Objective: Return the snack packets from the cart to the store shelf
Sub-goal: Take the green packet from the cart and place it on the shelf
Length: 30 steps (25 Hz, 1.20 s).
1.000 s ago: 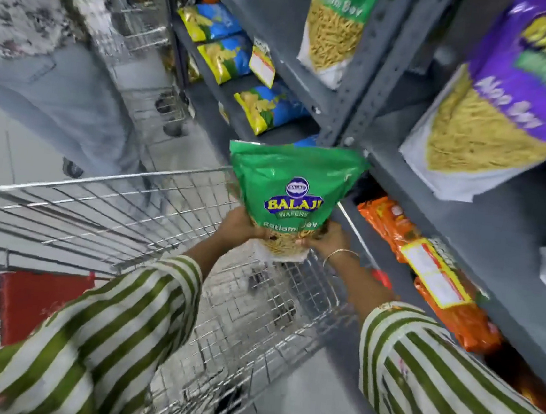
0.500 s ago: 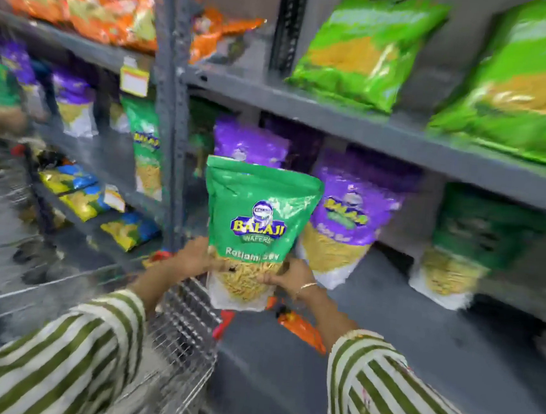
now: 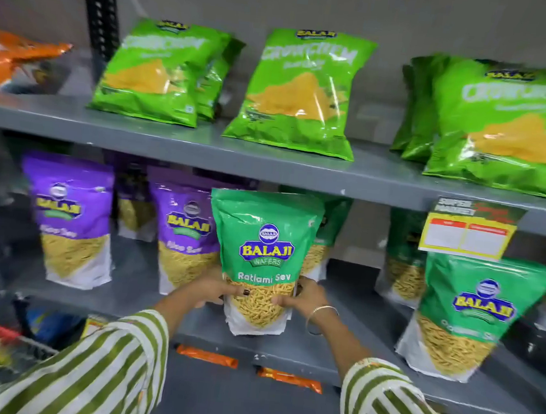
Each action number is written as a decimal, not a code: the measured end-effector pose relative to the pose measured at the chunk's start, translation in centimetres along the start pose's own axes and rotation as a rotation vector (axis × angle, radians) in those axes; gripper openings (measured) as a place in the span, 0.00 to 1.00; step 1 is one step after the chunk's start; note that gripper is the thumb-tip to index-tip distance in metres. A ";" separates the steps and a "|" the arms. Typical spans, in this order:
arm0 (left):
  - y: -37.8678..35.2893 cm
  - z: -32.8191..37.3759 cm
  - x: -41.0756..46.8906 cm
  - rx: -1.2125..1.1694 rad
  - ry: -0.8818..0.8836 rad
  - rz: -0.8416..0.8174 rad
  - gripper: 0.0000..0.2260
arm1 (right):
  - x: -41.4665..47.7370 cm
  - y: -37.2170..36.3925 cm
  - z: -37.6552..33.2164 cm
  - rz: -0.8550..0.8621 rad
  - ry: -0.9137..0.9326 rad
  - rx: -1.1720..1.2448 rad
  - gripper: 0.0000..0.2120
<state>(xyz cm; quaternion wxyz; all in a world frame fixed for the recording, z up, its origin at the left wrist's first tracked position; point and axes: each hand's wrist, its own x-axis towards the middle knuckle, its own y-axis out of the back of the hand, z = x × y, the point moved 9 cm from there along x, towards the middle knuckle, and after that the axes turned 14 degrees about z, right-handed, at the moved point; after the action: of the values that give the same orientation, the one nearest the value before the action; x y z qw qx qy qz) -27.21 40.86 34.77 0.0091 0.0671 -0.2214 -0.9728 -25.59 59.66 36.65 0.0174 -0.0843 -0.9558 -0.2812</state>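
Head view: both hands, left hand [image 3: 213, 289] and right hand [image 3: 303, 298], pinch the green Ratlami Sev packet [image 3: 261, 259] upright on the middle shelf [image 3: 335, 343], fingers [image 3: 284, 300] wrapped round its lower sides.

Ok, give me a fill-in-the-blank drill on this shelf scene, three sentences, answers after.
1. Both hands grip the Ratlami Sev packet near its ____ edge.
2. The packets directly left of it are ____ in colour.
3. A bangle sits on the ____ wrist.

Missing words: bottom; purple; right
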 end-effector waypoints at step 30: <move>12.7 -11.4 4.5 0.838 0.231 -0.179 0.18 | 1.9 -14.1 -4.9 -0.422 0.078 -0.546 0.24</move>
<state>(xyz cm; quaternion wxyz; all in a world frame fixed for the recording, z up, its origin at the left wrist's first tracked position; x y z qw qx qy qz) -30.32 24.31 29.47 -0.0784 0.1921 -0.5875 -0.7822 -29.97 45.59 33.38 -0.0277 0.1247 -0.8403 -0.5269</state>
